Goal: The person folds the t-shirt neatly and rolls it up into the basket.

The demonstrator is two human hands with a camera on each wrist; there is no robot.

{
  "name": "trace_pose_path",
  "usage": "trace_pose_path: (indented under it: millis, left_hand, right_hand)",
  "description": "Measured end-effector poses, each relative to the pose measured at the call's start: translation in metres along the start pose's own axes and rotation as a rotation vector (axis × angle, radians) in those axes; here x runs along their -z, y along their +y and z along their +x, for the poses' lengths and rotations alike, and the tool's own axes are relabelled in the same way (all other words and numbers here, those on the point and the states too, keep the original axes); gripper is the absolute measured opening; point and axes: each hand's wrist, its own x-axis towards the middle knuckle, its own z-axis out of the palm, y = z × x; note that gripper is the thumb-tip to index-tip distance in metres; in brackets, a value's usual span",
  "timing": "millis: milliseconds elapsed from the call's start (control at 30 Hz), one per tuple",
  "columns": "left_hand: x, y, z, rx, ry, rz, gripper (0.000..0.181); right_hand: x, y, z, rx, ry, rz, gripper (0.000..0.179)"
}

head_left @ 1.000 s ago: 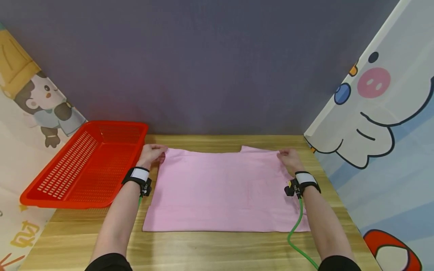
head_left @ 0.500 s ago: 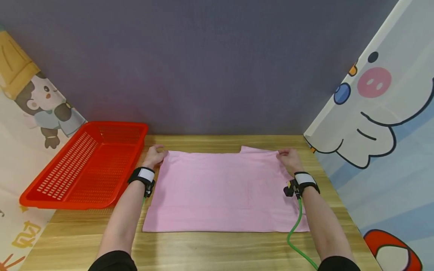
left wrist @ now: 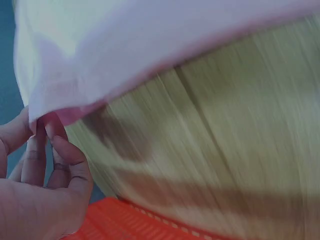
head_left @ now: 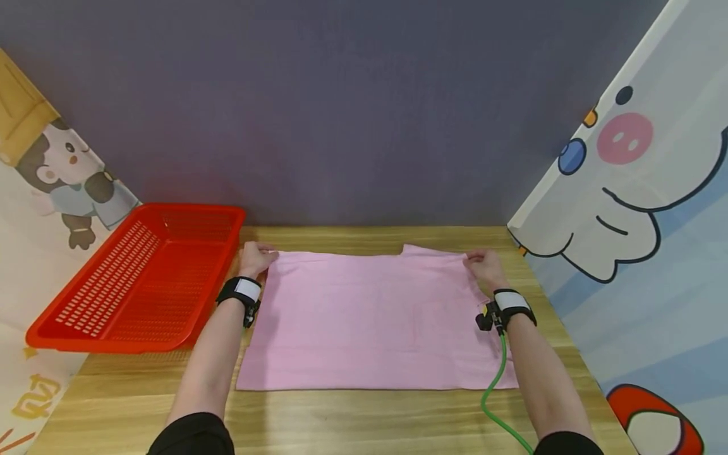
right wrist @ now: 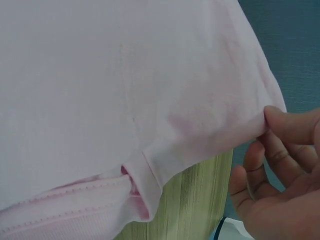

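Observation:
A pink shirt (head_left: pixel 364 322) lies folded into a wide rectangle on the wooden table. My left hand (head_left: pixel 256 259) is at its far left corner; in the left wrist view, thumb and fingers pinch the cloth edge (left wrist: pixel 65 97) there. At the far right corner my right hand (head_left: pixel 486 268) pinches the cloth between thumb and forefinger, its other fingers loosely curled in the right wrist view. A stitched, ribbed band (right wrist: pixel 65 207) and a small turned fold show along the right side. One flap (head_left: pixel 423 250) sticks out past the far edge, left of my right hand.
A red perforated plastic basket (head_left: pixel 165 284) stands to the left, close beside my left forearm. Behind the wooden table (head_left: pixel 341 423) rises a dark grey panel (head_left: pixel 341 114). Cartoon-printed sheets flank both sides. A green cable (head_left: pixel 491 398) runs from the right wrist camera.
My left hand's fingers shifted at the corner, and the left wrist and forearm moved slightly right. The left corner dipped slightly, then rose again. The right hand stays in place.

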Motion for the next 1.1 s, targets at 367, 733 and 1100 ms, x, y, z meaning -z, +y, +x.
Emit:
trace_pose_path:
  millis: [367, 733, 1100]
  left_hand:
    - [0.013, 0.005, -0.006, -0.007, 0.007, 0.018, 0.036]
    - [0.020, 0.011, -0.010, -0.031, 0.000, 0.052, 0.036]
    - [0.027, 0.011, -0.016, -0.087, 0.022, 0.045, 0.033]
  right_hand:
    - [0.002, -0.003, -0.004, 0.014, 0.153, -0.066, 0.030]
    - [0.005, -0.005, -0.008, -0.075, 0.124, 0.040, 0.033]
    - [0.009, -0.010, -0.015, -0.044, 0.150, 0.140, 0.030]
